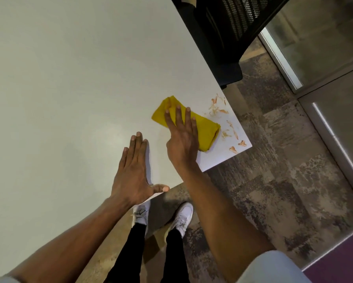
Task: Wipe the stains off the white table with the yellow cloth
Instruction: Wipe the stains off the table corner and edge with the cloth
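A folded yellow cloth (207, 129) lies on the white table (69, 88) near its right corner. My right hand (181, 137) presses flat on the cloth's left part, fingers stretched out and together. Orange-brown stains (217, 107) streak the table along its right edge, to the right of the cloth, with more smears (236, 137) toward the corner. My left hand (134, 170) rests flat on the table by the near edge, fingers spread, holding nothing.
A black mesh office chair (233, 27) stands against the table's far right side. Patterned carpet (273, 170) lies beyond the table corner, with a glass partition frame (282, 64) at the right. My white shoes (181, 217) stand below the near edge.
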Motion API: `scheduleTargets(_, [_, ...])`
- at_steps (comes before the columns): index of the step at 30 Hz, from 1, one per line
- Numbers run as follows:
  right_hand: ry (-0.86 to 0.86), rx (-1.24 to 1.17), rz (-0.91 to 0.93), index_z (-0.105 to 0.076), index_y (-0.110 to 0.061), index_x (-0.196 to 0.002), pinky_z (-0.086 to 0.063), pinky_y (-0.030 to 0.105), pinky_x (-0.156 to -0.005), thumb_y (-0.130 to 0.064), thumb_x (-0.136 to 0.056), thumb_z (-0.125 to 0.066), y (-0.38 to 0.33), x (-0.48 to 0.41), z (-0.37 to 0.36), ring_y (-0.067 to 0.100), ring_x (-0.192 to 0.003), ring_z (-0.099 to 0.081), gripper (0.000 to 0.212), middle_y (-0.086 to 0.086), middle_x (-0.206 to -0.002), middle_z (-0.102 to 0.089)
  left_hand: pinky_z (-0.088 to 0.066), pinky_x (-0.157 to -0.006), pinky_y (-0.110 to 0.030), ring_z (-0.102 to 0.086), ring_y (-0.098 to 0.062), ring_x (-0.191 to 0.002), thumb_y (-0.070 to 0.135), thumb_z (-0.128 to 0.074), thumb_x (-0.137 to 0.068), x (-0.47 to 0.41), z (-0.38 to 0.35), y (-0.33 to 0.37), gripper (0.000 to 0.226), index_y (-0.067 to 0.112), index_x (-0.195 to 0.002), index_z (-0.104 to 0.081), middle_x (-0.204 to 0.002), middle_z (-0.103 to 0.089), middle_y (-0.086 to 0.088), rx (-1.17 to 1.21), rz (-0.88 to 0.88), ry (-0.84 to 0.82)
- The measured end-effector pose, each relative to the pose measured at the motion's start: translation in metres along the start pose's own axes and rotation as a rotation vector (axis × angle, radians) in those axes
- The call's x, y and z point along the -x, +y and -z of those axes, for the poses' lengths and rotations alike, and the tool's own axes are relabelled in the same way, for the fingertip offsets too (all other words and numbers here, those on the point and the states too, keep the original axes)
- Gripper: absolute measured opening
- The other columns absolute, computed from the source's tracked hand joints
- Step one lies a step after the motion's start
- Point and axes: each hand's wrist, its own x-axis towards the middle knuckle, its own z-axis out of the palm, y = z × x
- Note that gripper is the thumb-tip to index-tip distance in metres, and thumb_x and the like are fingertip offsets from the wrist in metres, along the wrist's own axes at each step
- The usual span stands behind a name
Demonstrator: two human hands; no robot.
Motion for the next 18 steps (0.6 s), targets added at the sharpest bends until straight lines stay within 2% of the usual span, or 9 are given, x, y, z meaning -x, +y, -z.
scheduleTargets(4, [-0.026,-0.039,0.002,-0.015,-0.027,-0.166,-0.014,0.052,-0.131,0.011,-0.086,-0.049,0.017,0.082,0.003,0.033,-0.163,0.005,0.094,0.005,-0.176,-0.006,0.000,-0.136,-0.049,0.019,-0.024,-0.165,0.098,-0.056,-0.063,0.001,0.003,0.002,0.152,0.008,-0.169,0.004,-0.178,0.020,-0.009,0.008,0.018,-0.016])
scheduleTargets(8, [-0.054,-0.051,-0.037,-0.015,-0.029,-0.166,-0.017,0.053,-0.131,0.007,-0.087,-0.037,0.026,0.132,0.004,0.032,-0.163,0.005,0.089,0.003,-0.176,-0.006,0.001,-0.136,-0.050,0.019,-0.026,-0.165,0.098,-0.051,-0.061,0.001,0.002,0.003,0.152,0.006,-0.168,0.006,-0.177,0.021,-0.011,-0.005,0.012,-0.021])
scheduleTargets(14, [-0.052,-0.037,-0.009,-0.023,-0.027,-0.165,-0.015,0.052,-0.131,0.007,-0.088,-0.047,0.023,0.060,0.006,0.036,-0.162,-0.001,0.087,0.007,-0.175,-0.014,0.003,-0.135,-0.052,0.024,-0.027,-0.164,0.100,-0.052,-0.062,-0.001,0.002,0.005,0.155,0.005,-0.167,0.012,-0.175,0.027,-0.013,-0.059,0.031,-0.078])
scheduleTargets(18, [-0.027,-0.052,0.044,-0.031,-0.025,-0.163,-0.016,0.051,-0.130,0.009,-0.092,-0.041,0.030,0.036,0.013,0.036,-0.162,-0.007,0.079,0.008,-0.173,-0.020,0.004,-0.135,-0.054,0.026,-0.036,-0.162,0.107,-0.031,-0.058,-0.006,0.003,0.013,0.158,0.000,-0.165,0.015,-0.172,0.030,-0.019,-0.127,0.058,-0.109])
